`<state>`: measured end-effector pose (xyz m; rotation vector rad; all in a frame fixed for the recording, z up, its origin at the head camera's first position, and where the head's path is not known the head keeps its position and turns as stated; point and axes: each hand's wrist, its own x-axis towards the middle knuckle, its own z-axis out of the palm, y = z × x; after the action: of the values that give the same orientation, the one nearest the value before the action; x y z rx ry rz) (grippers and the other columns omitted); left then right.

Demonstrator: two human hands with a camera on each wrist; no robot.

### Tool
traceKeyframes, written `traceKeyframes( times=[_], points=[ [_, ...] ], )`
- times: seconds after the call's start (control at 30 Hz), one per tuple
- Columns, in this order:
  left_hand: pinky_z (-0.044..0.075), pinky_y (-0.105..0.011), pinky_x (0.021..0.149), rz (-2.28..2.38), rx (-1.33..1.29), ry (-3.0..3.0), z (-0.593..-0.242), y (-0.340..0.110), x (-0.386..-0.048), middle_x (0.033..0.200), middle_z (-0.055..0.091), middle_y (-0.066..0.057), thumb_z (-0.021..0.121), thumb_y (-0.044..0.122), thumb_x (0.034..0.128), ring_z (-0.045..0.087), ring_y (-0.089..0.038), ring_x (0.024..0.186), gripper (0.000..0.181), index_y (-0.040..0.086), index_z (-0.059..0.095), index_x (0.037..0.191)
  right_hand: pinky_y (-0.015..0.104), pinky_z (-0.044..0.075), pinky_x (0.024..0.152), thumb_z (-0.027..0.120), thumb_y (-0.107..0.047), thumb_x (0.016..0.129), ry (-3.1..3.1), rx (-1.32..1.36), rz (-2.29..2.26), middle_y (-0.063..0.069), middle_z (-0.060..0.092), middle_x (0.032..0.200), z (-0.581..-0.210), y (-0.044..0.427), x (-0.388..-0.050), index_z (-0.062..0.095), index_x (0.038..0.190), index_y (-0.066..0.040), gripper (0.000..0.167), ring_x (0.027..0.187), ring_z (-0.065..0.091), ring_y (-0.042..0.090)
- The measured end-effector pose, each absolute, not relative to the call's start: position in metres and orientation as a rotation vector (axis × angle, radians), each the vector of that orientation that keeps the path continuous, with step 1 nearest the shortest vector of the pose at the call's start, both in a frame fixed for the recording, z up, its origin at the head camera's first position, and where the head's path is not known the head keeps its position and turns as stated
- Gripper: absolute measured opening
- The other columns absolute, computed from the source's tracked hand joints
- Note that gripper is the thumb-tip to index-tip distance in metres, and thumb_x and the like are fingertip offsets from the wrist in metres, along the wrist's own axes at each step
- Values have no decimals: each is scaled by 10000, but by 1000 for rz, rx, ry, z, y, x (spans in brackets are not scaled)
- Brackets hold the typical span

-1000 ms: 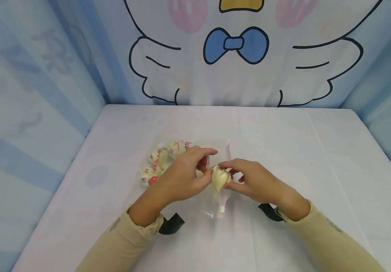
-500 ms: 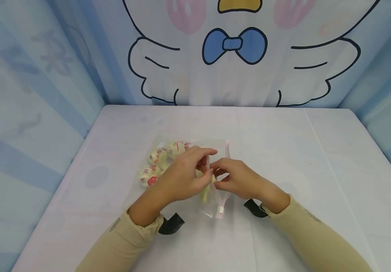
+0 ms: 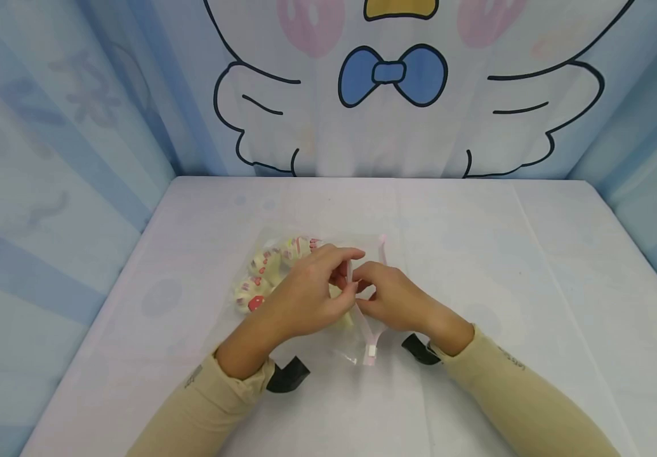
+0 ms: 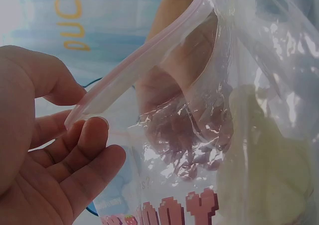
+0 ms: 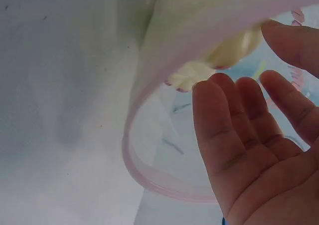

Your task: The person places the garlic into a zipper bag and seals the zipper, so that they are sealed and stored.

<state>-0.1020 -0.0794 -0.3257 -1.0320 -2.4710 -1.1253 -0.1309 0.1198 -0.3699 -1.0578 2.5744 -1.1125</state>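
Observation:
My left hand (image 3: 312, 293) pinches the pink zip edge of a clear zip bag (image 4: 174, 135), holding its mouth apart. At that mouth is my right hand (image 3: 399, 301), fingers slightly bent and the thumb apart from them. In the right wrist view the pink rim (image 5: 132, 150) curves around beside the fingers. Just past the fingertips shows a glossy cream rounded piece (image 5: 239, 48); whether they still touch it is hard to tell. Several cream pieces with red and purple marks (image 3: 259, 282) lie in the bag's far end, partly hidden by my left hand.
The bag lies on a table with a white cloth (image 3: 494, 254). A white slider (image 3: 371, 350) sits at the near end of its pink zip. Blue patterned curtains (image 3: 65, 190) enclose the table at the back and sides.
My right hand has carried a cream bulb-shaped piece leftward into the bag's mouth, where the head view loses sight of it. The left hand has stayed on the edge.

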Motion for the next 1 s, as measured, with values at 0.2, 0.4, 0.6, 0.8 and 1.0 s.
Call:
traceKeyframes(
  times=[0.2,0.4,0.6,0.8,1.0],
  points=[
    [528,-218,744,-1117,-1044,-2462,-326,-79,-102,881,578,-63,653,-18,833,591,-135,775,385,-48,632,1216,410,569,817,635,-63,917,2570,-1027,-1136,26,694,1085,-368,126,-130,674,1159,-26,248,930,674,175],
    [529,-218,744,-1121,-1041,-2472,-325,-79,-102,885,584,-77,651,-15,838,592,-136,774,379,-46,632,1216,387,571,826,663,-90,876,2544,-983,-1121,37,686,1140,-367,127,-128,659,1194,-21,325,941,686,180],
    [529,-216,742,-1124,-1037,-2475,-324,-78,-102,883,580,-60,652,-5,841,594,-132,775,383,-45,633,1221,389,565,835,805,-259,822,2507,-928,-1085,-4,668,1139,-365,124,-129,660,1182,-60,436,945,676,189],
    [531,-205,748,-1118,-1033,-2475,-324,-78,-101,878,569,-47,676,5,841,591,-133,771,384,-43,632,1220,386,563,836,740,-192,863,2510,-887,-1041,60,646,1225,-365,127,-128,613,1270,-12,462,957,672,197],
    [530,-198,740,-1114,-1041,-2460,-324,-78,-102,876,566,-38,669,-5,835,597,-132,767,384,-50,632,1214,377,564,832,695,-161,885,2524,-875,-1018,78,641,1243,-368,127,-128,597,1287,-2,443,959,676,199]
  ],
)
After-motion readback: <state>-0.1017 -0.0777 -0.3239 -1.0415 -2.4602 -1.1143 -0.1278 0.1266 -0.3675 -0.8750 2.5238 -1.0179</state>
